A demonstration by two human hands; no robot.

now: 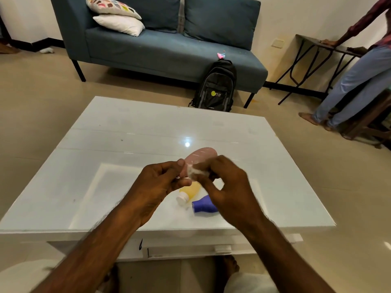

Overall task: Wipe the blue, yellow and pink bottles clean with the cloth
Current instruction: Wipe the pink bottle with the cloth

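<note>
My left hand (159, 180) grips the neck end of the pink bottle (201, 156), which is held up over the white glass table (105, 155) with its base pointing away. My right hand (226, 182) presses a small white cloth (196, 171) against the bottle's lower part. Below my hands the yellow bottle (190, 192) with a white cap lies on its side on the table. The blue bottle (204, 205) lies beside it to the right, partly hidden by my right hand.
A blue sofa (160, 45) with two pillows stands beyond the table, with a black backpack (215, 85) leaning against it. A person (359, 77) stands at the right by a dark folding table (313, 43). The floor is beige tile.
</note>
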